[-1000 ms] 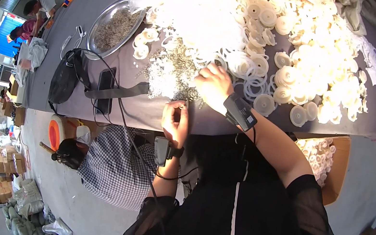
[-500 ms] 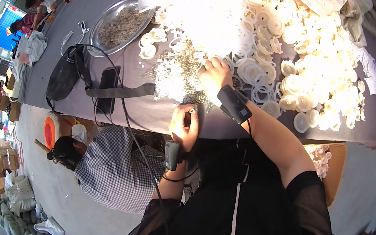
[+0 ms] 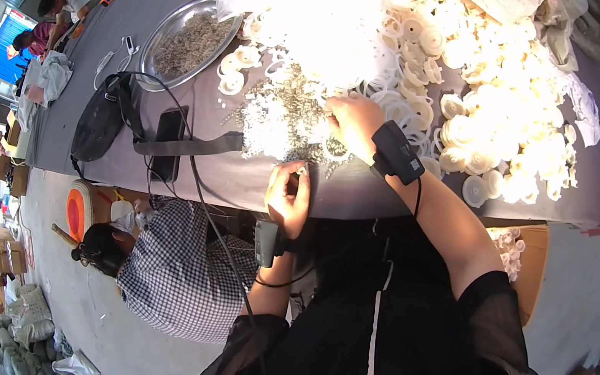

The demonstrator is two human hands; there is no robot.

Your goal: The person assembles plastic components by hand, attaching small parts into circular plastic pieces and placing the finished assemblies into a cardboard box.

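My left hand rests at the table's front edge, thumb and fingertips pinched on a tiny light-coloured part whose kind I cannot make out. Beyond it spreads a glittering heap of small metal pieces, partly washed out by glare. My right hand is over the heap's right side, its fingers curled together; whatever they hold is hidden. Just right of that hand lie translucent white rings, and farther right a large pile of cream-white plastic discs. Both wrists carry dark strapped-on devices.
On the left stand a round metal tray of small pieces, a black bag, its strap and a phone. A cable crosses near my left arm. A person in a checked shirt is low at left; a carton is below right.
My right hand has shifted a little to the right over the metal heap, and its wrist has turned. My left hand keeps its pinch at the table edge.
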